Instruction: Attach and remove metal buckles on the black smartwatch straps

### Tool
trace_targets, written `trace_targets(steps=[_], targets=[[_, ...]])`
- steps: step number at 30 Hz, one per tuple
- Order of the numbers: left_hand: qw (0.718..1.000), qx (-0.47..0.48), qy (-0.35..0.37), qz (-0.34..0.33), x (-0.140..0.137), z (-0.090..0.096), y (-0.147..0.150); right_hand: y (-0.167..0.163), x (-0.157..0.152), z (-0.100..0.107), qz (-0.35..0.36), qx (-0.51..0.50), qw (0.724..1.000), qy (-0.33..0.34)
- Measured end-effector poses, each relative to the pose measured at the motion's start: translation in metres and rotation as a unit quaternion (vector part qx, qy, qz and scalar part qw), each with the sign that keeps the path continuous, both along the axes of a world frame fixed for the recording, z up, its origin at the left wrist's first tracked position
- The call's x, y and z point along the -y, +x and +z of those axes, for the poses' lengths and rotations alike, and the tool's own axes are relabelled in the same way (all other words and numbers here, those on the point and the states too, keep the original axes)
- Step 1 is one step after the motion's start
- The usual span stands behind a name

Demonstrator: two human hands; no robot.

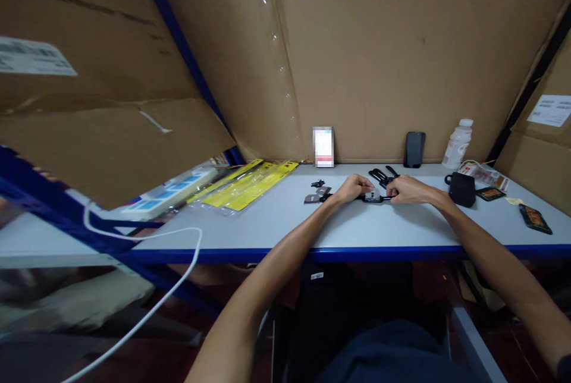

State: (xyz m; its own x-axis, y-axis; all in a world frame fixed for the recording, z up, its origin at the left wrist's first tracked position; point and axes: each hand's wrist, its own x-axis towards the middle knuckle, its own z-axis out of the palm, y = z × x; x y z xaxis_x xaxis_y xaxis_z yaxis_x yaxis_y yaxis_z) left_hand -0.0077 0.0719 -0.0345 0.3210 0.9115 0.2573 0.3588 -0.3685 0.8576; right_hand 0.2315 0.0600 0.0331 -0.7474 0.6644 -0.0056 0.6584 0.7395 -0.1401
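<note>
Both hands meet over a small black-framed part with a pale, shiny middle (373, 194), low over or on the table. My left hand (354, 188) comes from the left, fingers bent and closed at its left side. My right hand (408, 189) is closed around a thin black end on its right side; most of what it grips is hidden. Just behind the right hand lie several long black pieces (382, 177), partly covered. Left of my left hand are flat dark grey pieces (316, 196) and a small black fitting (317, 183).
Yellow-carded clear packages (250, 187) and a white-and-blue power strip (172, 192) lie left. A lit phone (323, 147) and a dark phone-shaped object (414, 149) lean at the back. Right are a bottle (457, 145) and a black case (462, 189). A white cable (195, 252) hangs left.
</note>
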Motion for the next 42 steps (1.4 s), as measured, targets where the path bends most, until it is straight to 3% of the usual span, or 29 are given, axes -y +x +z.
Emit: trace_targets(steps=[9,18,25,30,34,38,42], targets=[[0.996,-0.091,-0.001,0.006,0.002,0.003,0.001,-0.003,0.001,-0.002,0.007,0.003,1.000,-0.014],[0.976,-0.205,0.065,0.028,0.012,0.014,0.002,-0.004,0.002,-0.004,0.004,0.017,1.000,-0.002],[0.974,-0.189,0.107,0.056,0.016,0.022,-0.007,-0.004,0.004,-0.003,0.009,0.017,1.000,0.000],[0.959,-0.165,0.166,0.160,0.007,0.039,-0.042,-0.004,0.007,0.002,-0.007,-0.002,1.000,0.016],[0.924,-0.251,0.151,0.246,0.002,0.051,-0.093,-0.003,0.005,0.004,-0.024,-0.039,0.998,0.047],[0.907,-0.303,0.101,0.275,0.007,0.041,-0.139,-0.002,0.001,0.000,-0.033,-0.050,0.996,0.066],[0.897,-0.335,0.054,0.283,0.013,0.025,-0.162,-0.003,0.000,-0.005,-0.037,-0.044,0.995,0.076]])
